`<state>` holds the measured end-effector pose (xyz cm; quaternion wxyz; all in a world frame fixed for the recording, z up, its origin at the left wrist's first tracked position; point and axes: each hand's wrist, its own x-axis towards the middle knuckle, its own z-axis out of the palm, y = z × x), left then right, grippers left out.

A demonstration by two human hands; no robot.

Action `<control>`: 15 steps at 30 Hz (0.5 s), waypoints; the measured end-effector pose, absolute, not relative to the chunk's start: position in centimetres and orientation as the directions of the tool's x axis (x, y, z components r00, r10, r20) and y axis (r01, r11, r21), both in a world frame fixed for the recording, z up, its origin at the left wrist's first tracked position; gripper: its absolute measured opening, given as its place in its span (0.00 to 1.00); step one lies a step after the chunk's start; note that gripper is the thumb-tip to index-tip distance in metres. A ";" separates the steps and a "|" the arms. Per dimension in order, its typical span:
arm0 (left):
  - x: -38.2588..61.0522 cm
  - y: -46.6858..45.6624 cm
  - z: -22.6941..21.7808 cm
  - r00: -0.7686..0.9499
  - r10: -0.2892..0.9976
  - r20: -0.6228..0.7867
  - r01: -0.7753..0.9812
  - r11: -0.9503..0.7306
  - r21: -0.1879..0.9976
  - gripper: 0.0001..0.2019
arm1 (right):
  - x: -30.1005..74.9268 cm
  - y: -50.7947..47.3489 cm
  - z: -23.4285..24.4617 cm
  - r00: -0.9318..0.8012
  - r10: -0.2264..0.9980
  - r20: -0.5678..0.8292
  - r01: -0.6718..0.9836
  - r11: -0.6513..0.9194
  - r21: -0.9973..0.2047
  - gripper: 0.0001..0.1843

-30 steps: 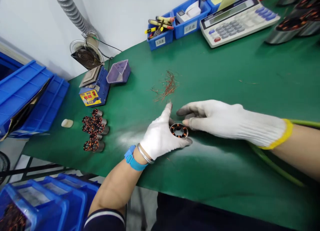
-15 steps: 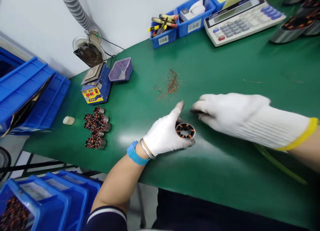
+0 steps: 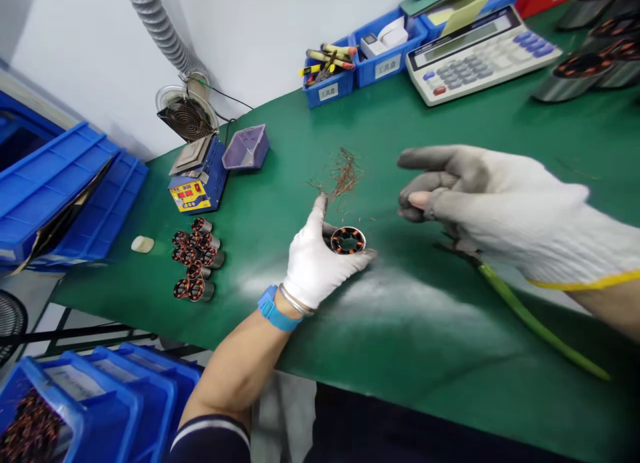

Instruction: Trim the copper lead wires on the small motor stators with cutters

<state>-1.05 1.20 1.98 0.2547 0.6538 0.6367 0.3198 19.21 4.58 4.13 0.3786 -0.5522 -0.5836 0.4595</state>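
A white-gloved hand, my left hand [image 3: 317, 253], is wrapped around a motor stator [image 3: 349, 241], a short metal ring with copper windings inside that stands on the green table. My right hand [image 3: 450, 196], in a white glove with greyed fingers, hovers to the right with nothing visible in it. Its index finger is stretched out, the others are loosely bent, and one bare fingertip pokes through the glove. Below it lies a hand tool with a green handle [image 3: 537, 323], its dark end partly hidden by the hand. A small pile of copper wire clippings [image 3: 345, 175] lies beyond the stator.
Several stators [image 3: 197, 256] stand grouped at left, near a white lump [image 3: 143, 244]. Behind are a blue-yellow device [image 3: 197, 176], a purple tray [image 3: 247, 147], blue boxes [image 3: 329, 89] and a calculator [image 3: 483, 56]. More stators [image 3: 575, 76] stand at far right.
My left hand has moved left and slightly away from me with the stator. My right hand has spread its index finger and uncovered more of the green-handled tool.
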 end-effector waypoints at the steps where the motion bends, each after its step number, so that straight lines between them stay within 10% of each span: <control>1: -1.0 1.2 1.9 -0.027 0.994 0.102 0.661 -0.059 0.748 0.56 | 19.3 4.7 3.9 -0.122 0.985 -0.119 0.335 -0.072 -0.939 0.28; 15: -0.8 0.5 1.3 0.039 0.965 0.258 0.730 -0.204 0.653 0.53 | 18.5 4.0 1.2 -0.307 0.920 -0.244 0.525 -0.051 -0.850 0.23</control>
